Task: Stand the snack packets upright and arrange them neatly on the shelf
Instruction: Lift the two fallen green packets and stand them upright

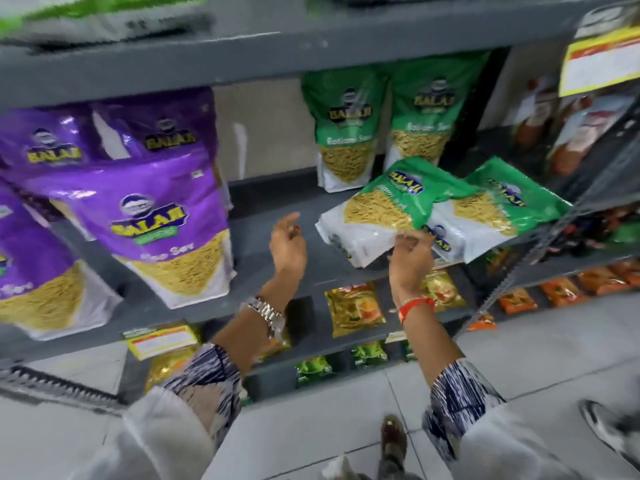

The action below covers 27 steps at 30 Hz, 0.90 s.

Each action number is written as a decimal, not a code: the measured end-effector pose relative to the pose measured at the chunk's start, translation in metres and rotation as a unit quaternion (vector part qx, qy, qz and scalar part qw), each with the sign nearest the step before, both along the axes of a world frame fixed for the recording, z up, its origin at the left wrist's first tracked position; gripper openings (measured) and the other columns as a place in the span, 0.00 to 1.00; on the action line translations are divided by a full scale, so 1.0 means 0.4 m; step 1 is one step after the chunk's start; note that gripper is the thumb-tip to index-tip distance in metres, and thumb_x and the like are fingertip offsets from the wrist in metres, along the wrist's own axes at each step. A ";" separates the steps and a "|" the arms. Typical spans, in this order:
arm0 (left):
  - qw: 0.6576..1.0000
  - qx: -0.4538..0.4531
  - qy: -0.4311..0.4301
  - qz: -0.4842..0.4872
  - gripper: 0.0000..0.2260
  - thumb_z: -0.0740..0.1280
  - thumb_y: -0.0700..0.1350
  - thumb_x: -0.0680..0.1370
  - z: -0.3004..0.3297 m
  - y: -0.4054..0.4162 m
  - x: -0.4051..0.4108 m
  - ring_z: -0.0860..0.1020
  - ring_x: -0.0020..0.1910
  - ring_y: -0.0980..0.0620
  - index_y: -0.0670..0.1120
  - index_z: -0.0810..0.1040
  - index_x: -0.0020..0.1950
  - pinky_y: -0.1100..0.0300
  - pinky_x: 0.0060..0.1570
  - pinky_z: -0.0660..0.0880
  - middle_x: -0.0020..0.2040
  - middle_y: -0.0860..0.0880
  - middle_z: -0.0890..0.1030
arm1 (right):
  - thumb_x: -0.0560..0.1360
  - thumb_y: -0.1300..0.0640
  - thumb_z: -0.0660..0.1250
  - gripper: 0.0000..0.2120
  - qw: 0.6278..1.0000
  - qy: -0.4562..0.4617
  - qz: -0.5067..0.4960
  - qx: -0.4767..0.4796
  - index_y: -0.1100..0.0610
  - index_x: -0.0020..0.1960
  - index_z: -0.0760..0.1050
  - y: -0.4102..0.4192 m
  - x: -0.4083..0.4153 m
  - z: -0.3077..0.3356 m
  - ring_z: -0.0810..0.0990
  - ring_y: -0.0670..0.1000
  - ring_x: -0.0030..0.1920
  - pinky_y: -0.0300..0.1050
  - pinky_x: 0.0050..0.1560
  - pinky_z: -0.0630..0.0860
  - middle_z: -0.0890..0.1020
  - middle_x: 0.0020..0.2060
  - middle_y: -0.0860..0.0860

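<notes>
While your right hand [412, 252] pinches the white bottom edge of the fallen green plastic snack packet [384, 209] on the grey metal shelf [270, 206], its long axis slants up-right; your left hand [287, 242] hovers released, just beside.

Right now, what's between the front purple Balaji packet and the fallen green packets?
Head view: only the open left hand over bare grey shelf, between the purple packet and fallen green packets.
</notes>
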<state>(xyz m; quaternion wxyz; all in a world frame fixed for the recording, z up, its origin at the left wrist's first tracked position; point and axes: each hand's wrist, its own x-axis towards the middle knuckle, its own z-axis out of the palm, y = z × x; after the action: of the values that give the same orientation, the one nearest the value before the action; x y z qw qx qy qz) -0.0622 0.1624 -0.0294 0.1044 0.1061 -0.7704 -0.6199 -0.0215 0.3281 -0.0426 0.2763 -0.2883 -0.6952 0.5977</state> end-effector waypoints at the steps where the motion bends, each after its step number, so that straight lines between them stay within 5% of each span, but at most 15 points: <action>1: 0.999 -0.042 -0.002 -0.020 0.17 0.56 0.29 0.75 0.006 0.026 -0.047 0.78 0.47 0.47 0.36 0.73 0.62 0.70 0.47 0.72 0.55 0.36 0.78 | 0.75 0.62 0.63 0.08 1.000 -0.008 0.001 -0.014 0.67 0.50 0.73 0.027 -0.014 -0.004 0.79 0.63 0.46 0.54 0.48 0.77 0.79 0.42 0.62; 3: 0.992 -0.101 -0.032 -0.061 0.16 0.60 0.32 0.75 0.017 0.065 -0.135 0.78 0.54 0.38 0.36 0.74 0.62 0.52 0.55 0.74 0.59 0.33 0.78 | 0.75 0.65 0.63 0.08 0.999 -0.015 0.017 -0.026 0.70 0.51 0.72 0.060 -0.031 -0.013 0.79 0.61 0.48 0.45 0.46 0.71 0.80 0.44 0.66; 5: 0.986 -0.115 -0.073 -0.096 0.11 0.61 0.34 0.75 0.031 0.117 -0.207 0.82 0.48 0.44 0.35 0.78 0.55 0.54 0.46 0.76 0.56 0.33 0.79 | 0.76 0.66 0.62 0.07 0.997 -0.015 0.040 -0.059 0.69 0.53 0.71 0.086 -0.048 -0.023 0.77 0.58 0.47 0.37 0.43 0.68 0.78 0.45 0.65; 7: 0.970 -0.170 -0.115 -0.131 0.09 0.62 0.36 0.76 0.047 0.157 -0.265 0.80 0.38 0.50 0.42 0.77 0.36 0.59 0.40 0.72 0.46 0.36 0.80 | 0.77 0.64 0.61 0.02 0.986 -0.026 0.072 -0.148 0.60 0.49 0.71 0.097 -0.065 -0.037 0.76 0.59 0.47 0.44 0.49 0.74 0.77 0.43 0.61; 9: 0.942 -0.216 -0.159 -0.203 0.12 0.62 0.38 0.76 0.050 0.182 -0.308 0.75 0.35 0.51 0.45 0.73 0.32 0.60 0.41 0.71 0.42 0.41 0.77 | 0.77 0.61 0.61 0.01 0.970 -0.052 0.098 -0.215 0.57 0.47 0.70 0.104 -0.071 -0.048 0.77 0.62 0.50 0.58 0.55 0.77 0.77 0.43 0.57; 11: 0.926 -0.148 -0.183 -0.294 0.09 0.60 0.37 0.77 0.047 0.192 -0.331 0.78 0.37 0.56 0.34 0.78 0.49 0.62 0.45 0.75 0.52 0.41 0.76 | 0.78 0.59 0.62 0.05 0.967 -0.036 0.109 -0.230 0.58 0.43 0.71 0.115 -0.069 -0.054 0.79 0.67 0.52 0.63 0.55 0.77 0.77 0.40 0.59; 12: 0.919 -0.080 -0.197 -0.331 0.12 0.58 0.37 0.78 0.042 0.191 -0.340 0.79 0.41 0.56 0.35 0.74 0.59 0.61 0.53 0.76 0.57 0.41 0.75 | 0.77 0.59 0.62 0.08 0.968 -0.021 0.110 -0.225 0.62 0.41 0.70 0.121 -0.069 -0.054 0.77 0.70 0.52 0.66 0.55 0.76 0.77 0.39 0.64; 14: 0.903 0.010 -0.219 -0.370 0.15 0.57 0.38 0.79 0.041 0.186 -0.347 0.81 0.46 0.57 0.41 0.70 0.65 0.57 0.61 0.73 0.59 0.45 0.77 | 0.77 0.58 0.62 0.11 0.973 -0.014 0.120 -0.195 0.67 0.42 0.69 0.132 -0.071 -0.058 0.75 0.72 0.51 0.72 0.55 0.72 0.75 0.43 0.71; 16: 0.911 0.024 -0.219 -0.349 0.13 0.58 0.38 0.78 0.033 0.183 -0.352 0.82 0.46 0.56 0.41 0.74 0.61 0.55 0.62 0.72 0.51 0.48 0.83 | 0.77 0.59 0.62 0.08 0.972 -0.028 0.131 -0.192 0.63 0.42 0.70 0.140 -0.073 -0.059 0.77 0.63 0.47 0.68 0.56 0.75 0.77 0.42 0.66; 18: 0.931 0.003 -0.215 -0.295 0.13 0.61 0.40 0.77 0.022 0.181 -0.350 0.81 0.52 0.47 0.38 0.75 0.60 0.51 0.63 0.72 0.54 0.43 0.83 | 0.77 0.60 0.62 0.07 0.966 -0.029 0.143 -0.212 0.60 0.41 0.70 0.147 -0.075 -0.053 0.76 0.56 0.46 0.64 0.57 0.77 0.76 0.41 0.61; 20: 0.941 -0.023 -0.234 -0.242 0.12 0.65 0.42 0.75 0.014 0.175 -0.341 0.80 0.49 0.42 0.38 0.77 0.57 0.51 0.56 0.76 0.51 0.40 0.82 | 0.77 0.61 0.62 0.08 0.961 -0.023 0.152 -0.231 0.58 0.40 0.70 0.150 -0.075 -0.050 0.77 0.52 0.46 0.58 0.55 0.79 0.77 0.39 0.56; 24: 0.920 0.036 -0.330 -0.207 0.07 0.65 0.43 0.75 0.002 0.144 -0.307 0.81 0.40 0.47 0.40 0.78 0.48 0.53 0.51 0.78 0.37 0.46 0.84 | 0.78 0.62 0.60 0.10 0.968 -0.024 0.127 -0.214 0.52 0.40 0.70 0.147 -0.056 -0.056 0.77 0.58 0.46 0.62 0.54 0.78 0.78 0.41 0.58; 27: 0.915 0.064 -0.340 -0.207 0.05 0.62 0.41 0.77 0.009 0.122 -0.250 0.79 0.24 0.57 0.43 0.75 0.41 0.63 0.31 0.79 0.25 0.52 0.82 | 0.77 0.62 0.61 0.12 0.977 -0.033 0.098 -0.186 0.49 0.38 0.69 0.144 -0.030 -0.051 0.77 0.63 0.48 0.63 0.54 0.76 0.78 0.42 0.58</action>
<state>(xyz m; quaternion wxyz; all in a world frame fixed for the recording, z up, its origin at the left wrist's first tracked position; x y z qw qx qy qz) -0.1622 0.2112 -0.0259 -0.3020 0.1550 -0.7228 -0.6020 -0.0334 0.3855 -0.0629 0.1348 -0.2848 -0.6054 0.7309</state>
